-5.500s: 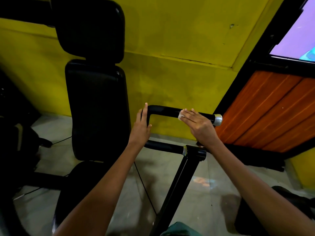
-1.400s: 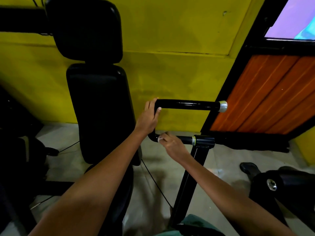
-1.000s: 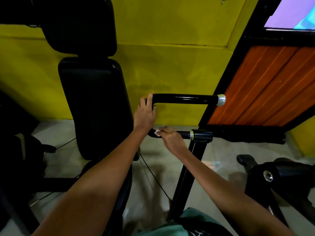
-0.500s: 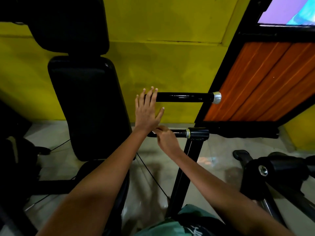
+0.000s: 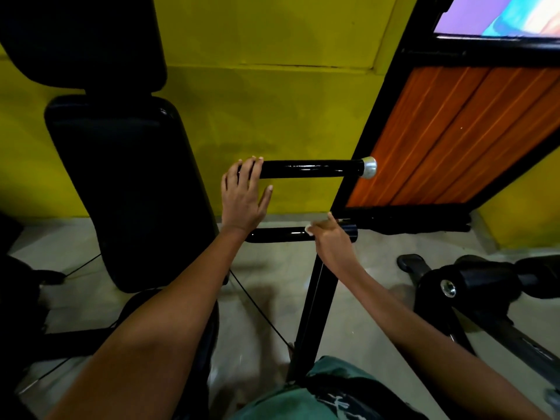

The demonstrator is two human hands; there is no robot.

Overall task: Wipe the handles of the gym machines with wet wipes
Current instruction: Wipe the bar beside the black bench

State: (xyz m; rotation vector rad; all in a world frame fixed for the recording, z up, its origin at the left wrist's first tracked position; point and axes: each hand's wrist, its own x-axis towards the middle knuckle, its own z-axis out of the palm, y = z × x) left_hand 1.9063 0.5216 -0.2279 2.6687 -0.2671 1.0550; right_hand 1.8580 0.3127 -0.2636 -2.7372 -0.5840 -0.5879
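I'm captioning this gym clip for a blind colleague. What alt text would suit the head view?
Seen from above, a person's right hand presses a white wipe on the lower black handle bar, while the left hand rests on the upper bar. A black padded seat back stands to the left against a yellow wall.

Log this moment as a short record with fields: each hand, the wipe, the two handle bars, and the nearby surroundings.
left hand: fingers draped over the left end of the upper bar
right hand: pressing the wipe on the lower bar
wet wipe: small white wad, mostly hidden under the fingers
upper bar: black, glossy, horizontal, silver end cap on the right
lower bar: black, horizontal, joins an upright post
surroundings: black back pad, yellow wall
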